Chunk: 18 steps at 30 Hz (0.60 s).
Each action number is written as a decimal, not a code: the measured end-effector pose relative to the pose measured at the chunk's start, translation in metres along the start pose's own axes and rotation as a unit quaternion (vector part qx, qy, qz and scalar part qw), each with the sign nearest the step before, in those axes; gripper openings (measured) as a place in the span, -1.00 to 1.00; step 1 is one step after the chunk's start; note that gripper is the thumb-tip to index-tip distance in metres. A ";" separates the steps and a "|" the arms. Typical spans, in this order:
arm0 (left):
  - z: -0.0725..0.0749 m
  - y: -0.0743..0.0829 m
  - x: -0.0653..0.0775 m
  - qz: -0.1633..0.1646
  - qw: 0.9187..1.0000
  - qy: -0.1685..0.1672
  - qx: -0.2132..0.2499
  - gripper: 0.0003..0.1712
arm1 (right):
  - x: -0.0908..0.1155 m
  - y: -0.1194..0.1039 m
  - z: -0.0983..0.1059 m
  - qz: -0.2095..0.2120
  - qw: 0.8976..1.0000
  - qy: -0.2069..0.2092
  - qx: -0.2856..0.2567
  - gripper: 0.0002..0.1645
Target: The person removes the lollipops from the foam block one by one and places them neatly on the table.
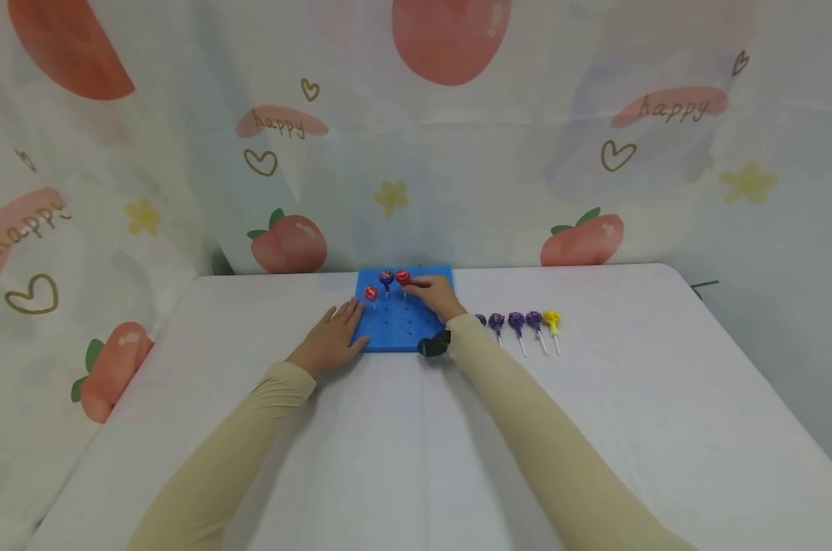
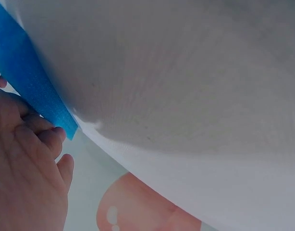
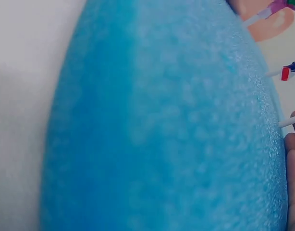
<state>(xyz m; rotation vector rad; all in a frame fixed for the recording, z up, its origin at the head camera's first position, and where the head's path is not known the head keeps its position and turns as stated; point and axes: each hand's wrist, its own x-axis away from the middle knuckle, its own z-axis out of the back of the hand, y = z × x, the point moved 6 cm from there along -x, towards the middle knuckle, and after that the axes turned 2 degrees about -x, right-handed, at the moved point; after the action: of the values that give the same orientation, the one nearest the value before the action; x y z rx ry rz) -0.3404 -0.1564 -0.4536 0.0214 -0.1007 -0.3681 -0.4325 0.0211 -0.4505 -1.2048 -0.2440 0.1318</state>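
A blue foam board [image 1: 391,337] with small holes lies on the table. Upright in its far part stand a pink-red lollipop [image 1: 370,293] and a purple lollipop [image 1: 386,277]. Beside them, my right hand [image 1: 435,295] pinches a red lollipop [image 1: 403,277] whose white stick [image 3: 290,121] points down to the board. My left hand [image 1: 329,337] lies with fingers extended along the board's left edge; the left wrist view shows its fingers against the board's side [image 2: 34,77]. My right forearm and hand hide part of the board's right side.
Right of the board, several purple lollipops [image 1: 517,321] and a yellow lollipop [image 1: 552,320] lie in a row on the white table [image 1: 388,444]. A patterned curtain [image 1: 457,176] hangs behind the far table edge. A dark wrist camera [image 1: 434,343] sits at my right cuff.
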 end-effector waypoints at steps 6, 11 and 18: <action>0.003 0.001 0.000 -0.003 1.000 0.009 -0.004 -0.20 | -0.001 0.000 0.001 -0.007 0.999 -0.014 -0.046 -0.55; 0.005 0.001 0.000 -0.003 1.000 0.011 -0.003 -0.20 | -0.003 -0.001 0.002 -0.005 0.995 -0.027 -0.099 -0.55; 0.006 0.003 0.001 -0.001 1.000 0.006 0.001 -0.19 | -0.008 0.003 0.005 0.004 0.980 -0.032 -0.195 -0.52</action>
<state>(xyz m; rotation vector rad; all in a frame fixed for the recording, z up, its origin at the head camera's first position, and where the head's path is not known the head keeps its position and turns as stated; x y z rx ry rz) -0.3387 -0.1539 -0.4477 0.0258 -0.0900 -0.3695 -0.4417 0.0246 -0.4523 -1.5923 -0.3313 0.1338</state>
